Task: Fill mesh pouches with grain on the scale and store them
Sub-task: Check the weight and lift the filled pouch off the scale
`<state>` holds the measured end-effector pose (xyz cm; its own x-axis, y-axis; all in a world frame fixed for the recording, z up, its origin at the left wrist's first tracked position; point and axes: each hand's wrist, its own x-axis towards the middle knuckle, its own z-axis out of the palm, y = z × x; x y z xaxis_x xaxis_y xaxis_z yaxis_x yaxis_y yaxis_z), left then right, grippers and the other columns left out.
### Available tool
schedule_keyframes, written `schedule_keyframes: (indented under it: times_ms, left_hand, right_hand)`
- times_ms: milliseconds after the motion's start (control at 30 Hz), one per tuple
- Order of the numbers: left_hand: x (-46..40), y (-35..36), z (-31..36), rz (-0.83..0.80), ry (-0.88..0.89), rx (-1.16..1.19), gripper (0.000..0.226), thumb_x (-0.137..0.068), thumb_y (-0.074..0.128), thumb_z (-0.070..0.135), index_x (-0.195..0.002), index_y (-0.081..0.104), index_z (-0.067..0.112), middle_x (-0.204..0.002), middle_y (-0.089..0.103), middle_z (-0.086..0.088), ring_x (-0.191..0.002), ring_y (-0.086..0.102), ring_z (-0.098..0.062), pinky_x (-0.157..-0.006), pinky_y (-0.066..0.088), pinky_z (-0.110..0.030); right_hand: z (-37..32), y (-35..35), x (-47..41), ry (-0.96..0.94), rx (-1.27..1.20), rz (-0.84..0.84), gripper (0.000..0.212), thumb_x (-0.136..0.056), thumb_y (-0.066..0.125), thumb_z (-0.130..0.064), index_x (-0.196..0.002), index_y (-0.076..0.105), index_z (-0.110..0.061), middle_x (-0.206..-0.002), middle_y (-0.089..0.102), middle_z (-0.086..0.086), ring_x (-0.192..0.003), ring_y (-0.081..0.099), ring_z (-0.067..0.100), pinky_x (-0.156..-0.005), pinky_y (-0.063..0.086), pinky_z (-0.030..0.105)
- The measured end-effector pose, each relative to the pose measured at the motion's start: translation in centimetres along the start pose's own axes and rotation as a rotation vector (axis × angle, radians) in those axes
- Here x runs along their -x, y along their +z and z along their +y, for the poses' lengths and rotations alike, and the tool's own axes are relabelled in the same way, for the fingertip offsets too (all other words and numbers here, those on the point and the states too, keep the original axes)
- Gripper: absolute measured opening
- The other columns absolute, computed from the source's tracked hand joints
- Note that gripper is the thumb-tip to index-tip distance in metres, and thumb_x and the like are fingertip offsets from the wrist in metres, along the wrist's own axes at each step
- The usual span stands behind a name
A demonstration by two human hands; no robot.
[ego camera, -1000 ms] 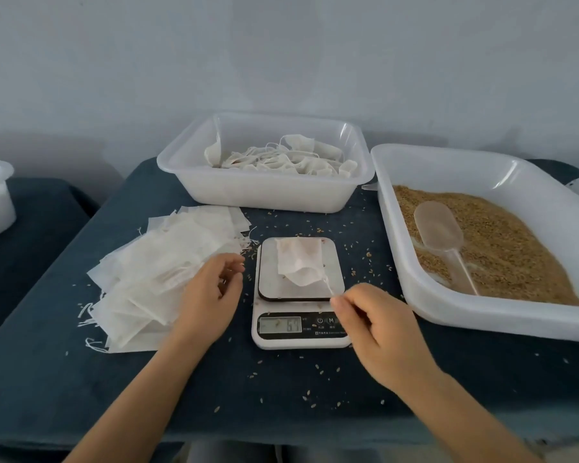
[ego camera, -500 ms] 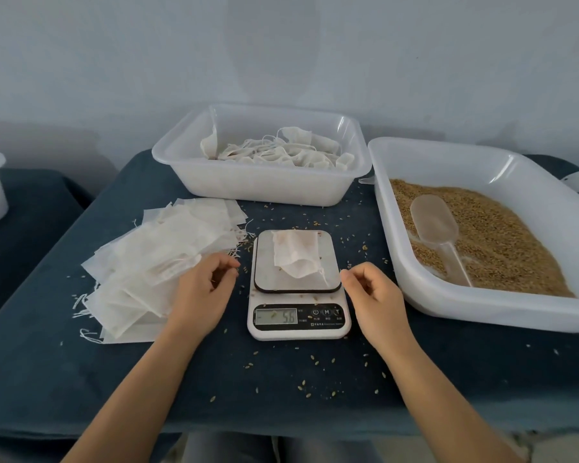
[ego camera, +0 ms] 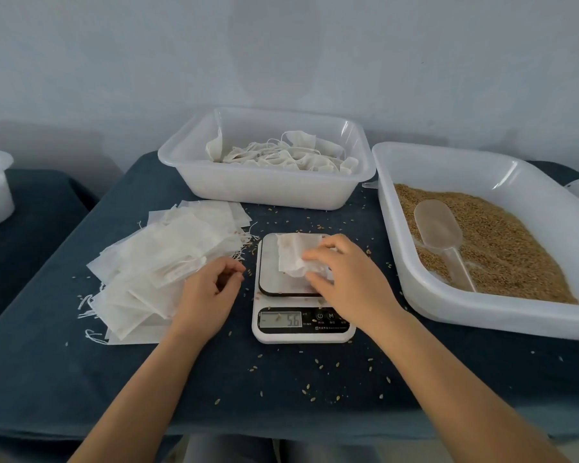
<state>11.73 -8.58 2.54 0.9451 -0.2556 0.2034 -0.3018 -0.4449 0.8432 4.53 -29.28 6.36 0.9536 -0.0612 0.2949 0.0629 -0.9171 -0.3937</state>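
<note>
- Right hand on the scale platform, fingers pinching the filled mesh pouch; the pouch rests on the platform.
- Display reads 56.
- Left hand rests on the blue table cloth at the near edge of the empty-pouch stack, fingers loosely curled, gripping nothing.
- Storage bin behind the scale holds finished pouches.
- Grain tray right of the scale, with a clear scoop lying in the grain.
- Loose grains scattered on the cloth around the scale.
</note>
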Motion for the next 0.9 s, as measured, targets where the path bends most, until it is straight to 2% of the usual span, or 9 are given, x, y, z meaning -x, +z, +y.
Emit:
schedule_keyframes:
  times_ms: [67,267,400,500,600,667,733,767,900]
  left_hand:
    - [0.0,0.0,-0.1,0.002,0.006,0.006,0.031,-0.09,0.056,0.01,-0.079,0.056,0.039,-0.07,0.06,0.012,-0.069,0.056,-0.008,-0.059,0.038,-0.004]
    - [-0.2,0.1,-0.4,-0.001,-0.013,0.023,0.03,-0.09,0.057,0.012,-0.077,0.058,0.039,-0.068,0.06,0.013,-0.069,0.056,-0.008,-0.058,0.038,-0.01]
    - [-0.2,0.3,-0.7,-0.011,-0.009,0.029,0.03,-0.09,0.057,0.012,-0.077,0.059,0.038,-0.069,0.06,0.011,-0.07,0.058,-0.014,-0.061,0.041,-0.018]
    - [-0.3,0.2,-0.7,-0.006,0.004,0.025,0.031,-0.089,0.057,0.011,-0.077,0.059,0.039,-0.066,0.06,0.013,-0.067,0.056,-0.01,-0.058,0.041,-0.012]
    - [-0.3,0.2,-0.8,-0.014,0.016,0.028,0.032,-0.089,0.058,0.01,-0.077,0.058,0.039,-0.068,0.061,0.011,-0.069,0.058,-0.013,-0.06,0.042,-0.012]
    - [-0.3,0.2,-0.9,-0.014,0.024,0.025,0.032,-0.089,0.058,0.01,-0.077,0.059,0.04,-0.068,0.061,0.011,-0.067,0.057,-0.007,-0.059,0.042,-0.011]
    - [-0.4,0.2,-0.9,-0.007,0.037,0.018,0.032,-0.088,0.059,0.009,-0.077,0.059,0.04,-0.066,0.06,0.012,-0.064,0.054,-0.001,-0.058,0.04,-0.007]
    - [-0.4,0.2,-0.9,-0.007,0.041,0.017,0.033,-0.088,0.059,0.009,-0.077,0.059,0.04,-0.066,0.06,0.013,-0.063,0.053,0.001,-0.058,0.04,-0.006]
    - [-0.4,0.3,-1.1,-0.009,0.027,0.012,0.033,-0.088,0.059,0.012,-0.076,0.058,0.042,-0.066,0.061,0.013,-0.065,0.055,-0.004,-0.058,0.041,-0.01]
  right_hand:
    - [-0.3,-0.2,-0.6,-0.009,0.027,0.025,0.024,-0.095,0.053,-0.027,-0.115,0.066,-0.024,-0.116,0.054,-0.007,-0.101,0.053,0.011,-0.08,0.046,0.024]
    - [-1.5,-2.6,-3.6,0.068,-0.086,0.082,0.017,-0.096,0.052,-0.024,-0.106,0.065,-0.02,-0.093,0.061,-0.006,-0.086,0.059,0.013,-0.077,0.047,0.03]
    - [-2.3,-4.2,-4.9,0.163,-0.352,0.024,0.017,-0.096,0.052,-0.019,-0.085,0.059,-0.03,-0.071,0.063,-0.011,-0.059,0.063,-0.003,-0.062,0.056,0.029]
    - [-2.8,-5.2,-5.3,0.162,-0.414,0.008,0.025,-0.096,0.052,-0.017,-0.08,0.055,-0.036,-0.077,0.067,-0.008,-0.066,0.066,-0.002,-0.071,0.059,0.036]
    - [-3.3,-6.2,-5.7,0.145,-0.43,-0.012,0.026,-0.093,0.052,-0.009,-0.085,0.061,-0.032,-0.083,0.069,-0.008,-0.074,0.068,0.004,-0.079,0.058,0.037]
    - [-3.4,-7.0,-6.1,0.125,-0.377,-0.027,0.026,-0.089,0.055,-0.005,-0.094,0.067,-0.027,-0.091,0.068,-0.008,-0.081,0.068,0.008,-0.079,0.056,0.024]
    - [-3.5,-7.7,-6.5,0.099,-0.276,-0.033,0.03,-0.086,0.058,-0.005,-0.105,0.07,-0.024,-0.097,0.062,-0.012,-0.085,0.06,0.003,-0.07,0.044,0.001]
    - [-3.6,-8.1,-6.7,0.086,-0.241,-0.029,0.032,-0.085,0.058,-0.005,-0.108,0.071,-0.023,-0.097,0.059,-0.015,-0.084,0.056,-0.001,-0.066,0.038,-0.004]
    - [-4.0,-9.2,-7.4,0.047,-0.168,-0.012,0.038,-0.082,0.058,-0.002,-0.11,0.071,-0.023,-0.093,0.059,-0.012,-0.071,0.051,-0.004,-0.058,0.035,-0.004]
